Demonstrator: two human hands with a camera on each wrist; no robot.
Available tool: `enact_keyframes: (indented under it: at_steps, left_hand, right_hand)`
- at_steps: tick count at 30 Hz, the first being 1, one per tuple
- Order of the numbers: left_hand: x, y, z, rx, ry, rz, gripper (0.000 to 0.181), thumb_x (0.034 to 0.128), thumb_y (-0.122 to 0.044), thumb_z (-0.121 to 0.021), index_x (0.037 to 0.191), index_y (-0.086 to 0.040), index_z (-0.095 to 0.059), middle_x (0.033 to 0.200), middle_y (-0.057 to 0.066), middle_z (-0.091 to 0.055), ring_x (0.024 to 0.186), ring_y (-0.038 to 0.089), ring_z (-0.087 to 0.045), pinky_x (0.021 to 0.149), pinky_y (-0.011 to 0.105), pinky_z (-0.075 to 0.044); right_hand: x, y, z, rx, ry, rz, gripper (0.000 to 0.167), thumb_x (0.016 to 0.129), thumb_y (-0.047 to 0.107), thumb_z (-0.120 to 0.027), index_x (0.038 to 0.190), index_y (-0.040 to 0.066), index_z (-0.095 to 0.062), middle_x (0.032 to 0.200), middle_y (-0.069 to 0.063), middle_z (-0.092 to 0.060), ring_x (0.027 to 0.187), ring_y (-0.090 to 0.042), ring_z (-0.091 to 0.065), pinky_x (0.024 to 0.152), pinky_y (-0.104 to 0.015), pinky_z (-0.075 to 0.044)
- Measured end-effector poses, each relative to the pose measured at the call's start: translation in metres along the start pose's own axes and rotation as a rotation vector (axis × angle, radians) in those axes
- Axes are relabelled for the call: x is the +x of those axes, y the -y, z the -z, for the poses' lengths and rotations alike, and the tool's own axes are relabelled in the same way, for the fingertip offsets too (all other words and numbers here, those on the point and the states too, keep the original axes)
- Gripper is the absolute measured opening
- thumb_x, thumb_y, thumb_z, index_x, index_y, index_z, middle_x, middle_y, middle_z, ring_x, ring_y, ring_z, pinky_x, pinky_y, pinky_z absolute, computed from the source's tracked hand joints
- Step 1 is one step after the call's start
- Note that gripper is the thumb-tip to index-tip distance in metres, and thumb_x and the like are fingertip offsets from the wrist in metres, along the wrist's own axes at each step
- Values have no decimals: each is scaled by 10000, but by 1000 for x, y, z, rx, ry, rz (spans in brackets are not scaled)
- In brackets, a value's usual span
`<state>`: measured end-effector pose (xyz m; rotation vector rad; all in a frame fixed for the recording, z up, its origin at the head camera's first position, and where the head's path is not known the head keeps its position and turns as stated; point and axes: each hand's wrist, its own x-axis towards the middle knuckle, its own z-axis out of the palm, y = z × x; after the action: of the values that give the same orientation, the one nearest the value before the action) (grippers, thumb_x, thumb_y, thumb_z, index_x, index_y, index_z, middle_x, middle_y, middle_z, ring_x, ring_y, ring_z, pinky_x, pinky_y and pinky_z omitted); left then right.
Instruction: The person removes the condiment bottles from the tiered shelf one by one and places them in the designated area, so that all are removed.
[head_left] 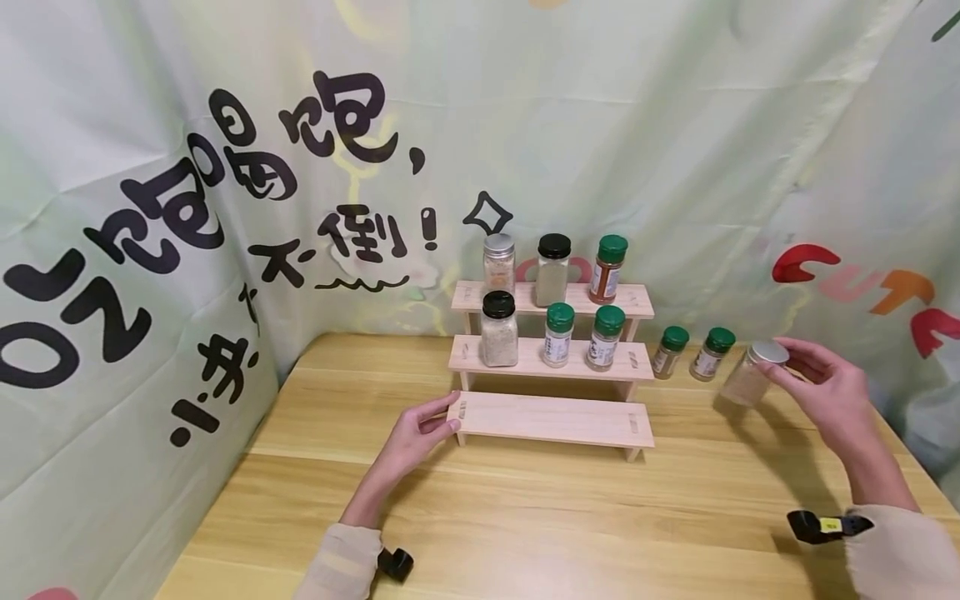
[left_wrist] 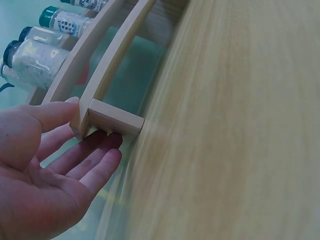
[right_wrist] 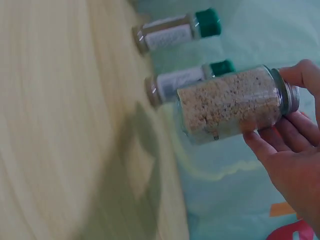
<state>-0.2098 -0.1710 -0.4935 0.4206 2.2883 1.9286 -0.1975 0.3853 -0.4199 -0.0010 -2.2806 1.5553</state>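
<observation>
My right hand (head_left: 828, 396) holds a glass jar (head_left: 746, 379) with a silver lid, gripping it around the lid and upper side. In the right wrist view the jar (right_wrist: 232, 105) is tilted, full of coarse pale-brown granules, and lifted off the table. My left hand (head_left: 417, 433) holds the left end of the lowest step of a three-step wooden spice rack (head_left: 555, 417). The left wrist view has the thumb on the step's edge and the fingers against the rack's leg (left_wrist: 116, 118).
The middle step bears a black-capped jar (head_left: 500, 329) and two green-capped bottles. On the top step stand a silver-lidded jar, a black-capped jar (head_left: 552, 271) and a green-capped bottle (head_left: 607, 268). Two green-capped bottles (head_left: 711, 354) stand on the table (head_left: 525, 517) right of the rack. A printed curtain (head_left: 637, 125) hangs behind.
</observation>
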Motion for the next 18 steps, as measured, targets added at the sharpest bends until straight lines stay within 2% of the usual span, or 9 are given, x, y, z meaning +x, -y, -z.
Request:
enact_keyframes:
  at_steps: [5,9,18]
  left_hand:
    - [0,0,0,10,0,-8,494,991,-36,-677,1459,30,-534,1511,259,-477,1293,422,-561,991,289,-548]
    - [1,0,1,12,-1,-3,496,988,-36,-681,1458,28,-536,1512,256,-477,1294,425,-561,987,289,-550]
    - [0,-1,0,-4,-8,20,500,982,-36,-689,1459,2,-547,1510,242,-487,1274,408,-584,970,296,-562]
  right_hand:
    - [11,-14,16,-37,34,-36,403,954,91,-741,1341,148,-640,1102,312,-606,978,188,-574,746,-8,-494]
    - [22,-25,26,-38,101,-52,404,980,103,-710,1361,191,-608,1117,330,-587,968,215,-561,731,-7,-484]
    - [43,-43,32,7,155,-32,402,997,66,-674,1368,202,-607,1122,333,-602,984,189,-584,764,-13,-490]
